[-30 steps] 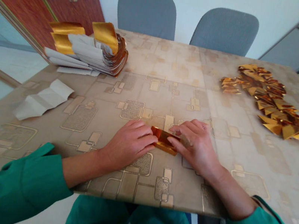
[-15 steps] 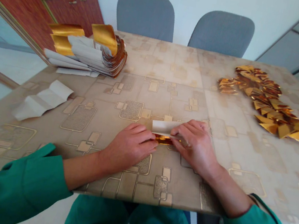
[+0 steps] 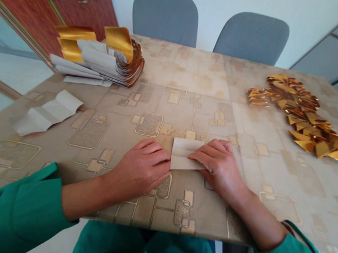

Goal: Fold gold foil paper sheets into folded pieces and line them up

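A small sheet of foil paper [image 3: 179, 161], its plain whitish side up and a crease running across it, lies on the table between my hands. My right hand [image 3: 219, 162] grips its right end, fingers on top and the thumb low along the near edge. At the sheet's left edge, my left hand [image 3: 148, 166] rests with bent fingers pressed together; the fingertips meet the paper and the thumb is hidden. The sheet's gold side is out of sight.
Back left stands a thick stack of gold and white foil paper [image 3: 108, 61]. A loose creased whitish sheet [image 3: 49, 114] lies nearer on the left. Folded gold foil pieces [image 3: 305, 114] are heaped at the right. Two grey chairs [image 3: 165, 17] stand behind the patterned table [image 3: 202, 76].
The raised whitish flap has come down toward me and now covers the gold strip. My left hand has shifted slightly left, while the right stays at its end.
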{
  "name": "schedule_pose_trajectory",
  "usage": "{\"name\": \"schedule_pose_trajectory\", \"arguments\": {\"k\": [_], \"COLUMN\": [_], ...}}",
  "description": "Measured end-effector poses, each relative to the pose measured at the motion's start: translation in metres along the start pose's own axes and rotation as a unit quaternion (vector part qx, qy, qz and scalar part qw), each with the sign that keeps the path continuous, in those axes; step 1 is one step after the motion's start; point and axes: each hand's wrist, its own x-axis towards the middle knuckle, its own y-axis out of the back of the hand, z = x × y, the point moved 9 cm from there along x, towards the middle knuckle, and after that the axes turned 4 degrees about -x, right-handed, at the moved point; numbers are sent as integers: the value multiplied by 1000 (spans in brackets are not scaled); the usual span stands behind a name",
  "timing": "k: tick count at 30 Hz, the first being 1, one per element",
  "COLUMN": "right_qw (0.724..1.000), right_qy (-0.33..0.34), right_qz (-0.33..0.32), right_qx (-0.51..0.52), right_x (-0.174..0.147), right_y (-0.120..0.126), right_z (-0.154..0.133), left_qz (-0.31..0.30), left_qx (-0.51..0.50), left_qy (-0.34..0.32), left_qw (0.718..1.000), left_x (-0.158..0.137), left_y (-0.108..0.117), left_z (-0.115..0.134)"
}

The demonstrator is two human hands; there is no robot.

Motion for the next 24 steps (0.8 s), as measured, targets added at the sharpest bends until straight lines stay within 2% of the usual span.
{"name": "schedule_pose_trajectory", "arguments": {"k": [4, 8, 10, 13, 16, 24], "right_qw": [999, 998, 998, 996, 995, 992], "right_qy": [24, 38, 45, 50, 62, 93], "right_qz": [-24, -39, -48, -71, -83, -81], "right_qx": [13, 5, 4, 1, -13, -35], "right_x": [-2, -2, -2, -2, -3, -11], "right_y": [0, 2, 3, 2, 1, 6], "right_z": [-4, -7, -8, -8, -9, -4], "left_qz": [-17, 24, 31, -9, -53, -59], "left_qx": [-11, -15, -12, -14, -14, -11], "left_qy": [16, 43, 31, -2, 2, 8], "left_qw": [1000, 999, 999, 1000, 999, 998], "left_x": [-1, 2, 3, 4, 2, 1], "left_y": [-2, 6, 6, -7, -19, -21], "left_z": [-5, -12, -9, 1, 2, 2]}}
